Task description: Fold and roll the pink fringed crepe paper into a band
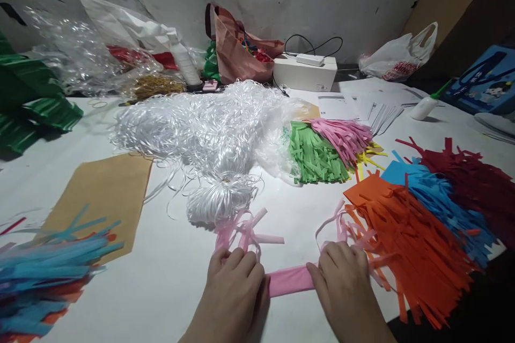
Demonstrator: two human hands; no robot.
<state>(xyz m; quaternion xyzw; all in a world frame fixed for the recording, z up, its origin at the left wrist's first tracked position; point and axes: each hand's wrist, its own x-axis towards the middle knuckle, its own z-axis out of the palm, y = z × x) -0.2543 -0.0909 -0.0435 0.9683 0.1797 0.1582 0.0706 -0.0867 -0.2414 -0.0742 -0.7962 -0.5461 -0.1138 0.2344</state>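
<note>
Between my hands stretches a flat, folded band of pink fringed tissue paper [291, 281], low in the middle of the white table. My left hand [233, 292] is closed around its left end, and my right hand [346, 284] grips the right end, thumb lying along the band. Loose pink strips stick out beyond the fingers of both hands. Just past my left hand lies a bundle of shiny white ribbon [219, 201]. To the right of my right hand, an orange fringed tissue piece [410, 236] lies close, near the pink strips.
A large heap of white ribbon [193, 128] fills the table's middle. Blue [442, 198], dark red [475, 182], green [316, 153] and pink fringes [346, 136] lie right. A brown envelope [104, 193] and blue-orange fringes [48, 278] lie left. A glue bottle [424, 107] stands far right.
</note>
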